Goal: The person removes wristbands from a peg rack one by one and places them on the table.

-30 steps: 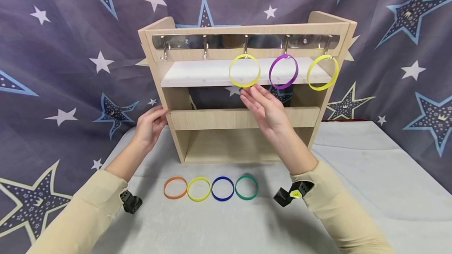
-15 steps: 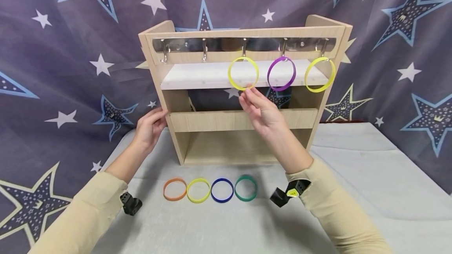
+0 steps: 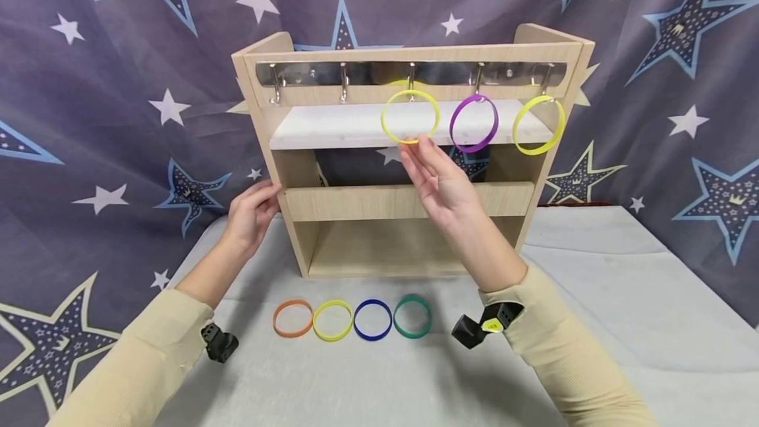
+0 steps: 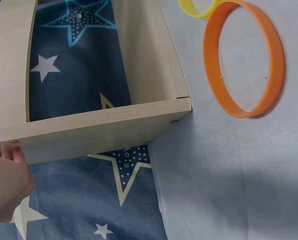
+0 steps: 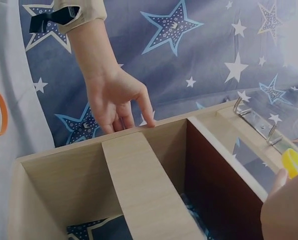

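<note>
My right hand pinches the lower edge of a yellow silicone wristband at the middle hook. That wristband also shows at the right edge of the right wrist view, beside part of the hand. Right of it hang a purple wristband and another yellow wristband, one per hook. My left hand touches the left side panel of the wooden shelf unit. In the right wrist view, the left hand has its fingertips along the panel's edge.
In front of the unit, an orange, a yellow, a blue and a green wristband lie in a row on the grey cloth. Two bare hooks are at the left. A star-patterned curtain hangs behind.
The right hand has risen slightly and its thumb has come onto the yellow wristband's lower edge, tilting the band at the middle hook. The left hand stays at the side panel.
</note>
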### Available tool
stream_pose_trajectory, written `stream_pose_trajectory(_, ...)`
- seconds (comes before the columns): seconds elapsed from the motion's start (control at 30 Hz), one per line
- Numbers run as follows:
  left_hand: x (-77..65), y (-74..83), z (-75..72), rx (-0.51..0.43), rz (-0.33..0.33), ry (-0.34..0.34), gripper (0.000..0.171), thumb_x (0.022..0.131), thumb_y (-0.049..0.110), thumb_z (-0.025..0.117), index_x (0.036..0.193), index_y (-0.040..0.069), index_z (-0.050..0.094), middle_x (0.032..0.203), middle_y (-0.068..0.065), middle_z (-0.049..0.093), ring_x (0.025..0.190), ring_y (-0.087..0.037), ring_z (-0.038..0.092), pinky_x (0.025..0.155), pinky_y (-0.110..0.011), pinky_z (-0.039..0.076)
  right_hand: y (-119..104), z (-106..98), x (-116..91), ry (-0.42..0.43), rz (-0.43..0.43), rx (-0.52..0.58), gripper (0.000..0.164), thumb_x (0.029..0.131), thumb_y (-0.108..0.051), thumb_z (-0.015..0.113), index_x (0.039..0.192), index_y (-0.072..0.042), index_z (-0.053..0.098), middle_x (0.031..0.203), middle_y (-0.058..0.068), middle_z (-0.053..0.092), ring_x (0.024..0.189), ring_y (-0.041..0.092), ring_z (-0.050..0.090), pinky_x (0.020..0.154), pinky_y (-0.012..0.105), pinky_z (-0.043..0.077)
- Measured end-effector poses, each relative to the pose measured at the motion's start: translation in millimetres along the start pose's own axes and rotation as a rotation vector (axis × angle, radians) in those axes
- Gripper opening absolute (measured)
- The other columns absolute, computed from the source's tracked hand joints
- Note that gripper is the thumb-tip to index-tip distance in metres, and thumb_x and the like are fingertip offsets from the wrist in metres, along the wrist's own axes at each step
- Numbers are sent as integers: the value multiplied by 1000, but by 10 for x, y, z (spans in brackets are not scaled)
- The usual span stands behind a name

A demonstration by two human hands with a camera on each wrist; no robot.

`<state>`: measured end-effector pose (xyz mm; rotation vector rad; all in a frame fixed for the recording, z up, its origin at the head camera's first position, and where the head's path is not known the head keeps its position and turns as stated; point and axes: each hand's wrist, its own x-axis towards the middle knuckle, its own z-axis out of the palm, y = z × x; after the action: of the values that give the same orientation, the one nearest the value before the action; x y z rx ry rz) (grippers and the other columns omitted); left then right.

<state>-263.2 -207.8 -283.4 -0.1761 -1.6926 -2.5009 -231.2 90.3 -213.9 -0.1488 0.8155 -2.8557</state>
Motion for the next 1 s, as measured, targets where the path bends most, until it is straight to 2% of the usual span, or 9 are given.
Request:
stream_pose_trajectory(0.27,8,-6,-2,5,4,6,22,96,3,50,87,14,67,91,5,67,93,-4,61,88,-14,50,-38,67,-47,-30,-58,12,3,89,-5,64,90,-3,62,81,9,70,81,19,71,79,24,58)
stream_pose_trajectory(0.57,-7,14,16,-1,-7,8,19,96,4,50,89,13,65,93,4,66,95,-5,59,88,-14,49,-59,47,-96,-57,-49,4,6,93,-5,57,92,-3,63,88,8,66,85,16,67,80,25,59)
stream_pose_trajectory(0.77,-5,14,14,8,-9,8,16,96,4,51,91,13,64,94,4,66,97,-6,59,89,-14,50,-81,-26,-157,-65,-27,-42,7,92,-7,59,98,-5,61,94,6,64,90,14,65,81,24,58)
stream_pose_trajectory(1.0,-3,2,10,4,6,1,21,96,4,50,88,14,66,92,4,67,94,-5,60,87,-14,50,-86,-173,-206,-94,-9,-144,9,94,-10,58,103,-7,60,90,4,68,89,13,66,85,22,57)
